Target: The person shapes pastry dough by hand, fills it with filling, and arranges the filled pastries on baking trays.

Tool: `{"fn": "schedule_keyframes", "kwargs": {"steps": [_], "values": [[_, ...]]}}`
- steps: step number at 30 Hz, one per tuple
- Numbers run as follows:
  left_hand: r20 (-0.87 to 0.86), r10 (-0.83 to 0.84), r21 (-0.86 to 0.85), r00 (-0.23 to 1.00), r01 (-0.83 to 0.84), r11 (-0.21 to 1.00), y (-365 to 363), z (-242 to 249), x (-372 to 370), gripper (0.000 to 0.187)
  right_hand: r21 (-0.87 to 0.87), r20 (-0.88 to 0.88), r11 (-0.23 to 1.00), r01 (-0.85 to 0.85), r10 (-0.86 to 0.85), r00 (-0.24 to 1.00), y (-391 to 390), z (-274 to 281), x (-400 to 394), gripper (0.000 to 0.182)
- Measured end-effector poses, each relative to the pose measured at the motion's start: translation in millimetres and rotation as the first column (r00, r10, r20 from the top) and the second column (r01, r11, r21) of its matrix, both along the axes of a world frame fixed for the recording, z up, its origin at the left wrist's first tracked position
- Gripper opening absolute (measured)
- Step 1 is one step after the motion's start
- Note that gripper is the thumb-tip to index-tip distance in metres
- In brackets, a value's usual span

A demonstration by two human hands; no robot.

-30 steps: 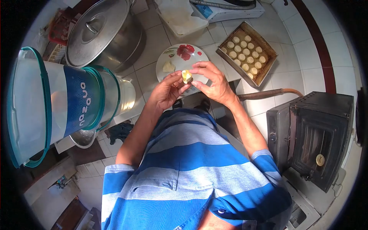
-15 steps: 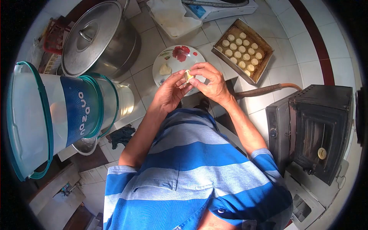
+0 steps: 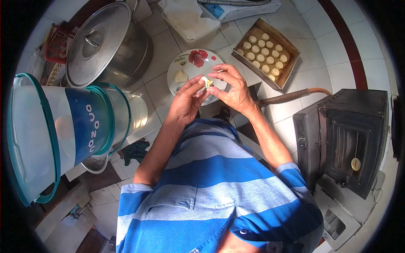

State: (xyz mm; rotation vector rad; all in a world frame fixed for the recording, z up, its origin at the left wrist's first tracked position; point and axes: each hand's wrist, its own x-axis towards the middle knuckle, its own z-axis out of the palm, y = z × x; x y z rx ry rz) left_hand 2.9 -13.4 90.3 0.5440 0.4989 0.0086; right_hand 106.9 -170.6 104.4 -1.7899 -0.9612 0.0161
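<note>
My left hand (image 3: 188, 99) pinches a small piece of pale dough (image 3: 206, 81) between thumb and fingers, above the plate. Yellow shows on the side of the dough, perhaps a filling or its inner layer. From the other side my right hand (image 3: 234, 92) grips it loosely: the thumb touches its lower edge and the bent fingers curve above it. Below both hands lies a white plate (image 3: 172, 75) with red flowers. A pale lump of dough (image 3: 181, 76) rests on its left part.
Beyond the plate, at the right, a metal baking tin (image 3: 291, 67) holds several round dough pieces. A toaster oven (image 3: 346, 139) with a dial stands at the right. At the left are a large lidded pot (image 3: 130, 55) and a plastic bucket (image 3: 38, 126). A white container (image 3: 190, 25) stands behind.
My right fingers have lifted slightly away from the top of the dough, and its yellow side shows more. My left hand keeps its hold. The view has shifted slightly.
</note>
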Motion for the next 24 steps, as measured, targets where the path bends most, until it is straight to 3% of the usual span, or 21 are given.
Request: {"fn": "schedule_keyframes", "kwargs": {"steps": [2,11,17,24], "values": [[0.007,-0.007,0.015,1.000,0.007,1.000,-1,0,1,0.037,-0.010,0.068,1.000,0.002,-0.001,0.998,-1,-3,1,0.026],[0.027,-0.040,0.097,0.999,0.037,0.995,-3,-2,0,0.028,0.019,-0.115,1.000,-0.015,0.017,0.993,1,-10,0,0.015],[0.033,-0.043,0.120,0.999,0.039,0.992,-4,1,0,0.027,-0.008,0.047,1.000,0.014,-0.014,0.999,2,0,-2,0.016],[0.009,-0.056,0.157,0.998,0.054,0.986,-6,-1,-1,0.026,0.022,-0.120,1.000,0.008,-0.005,0.993,0,-11,-2,0.016]]}}
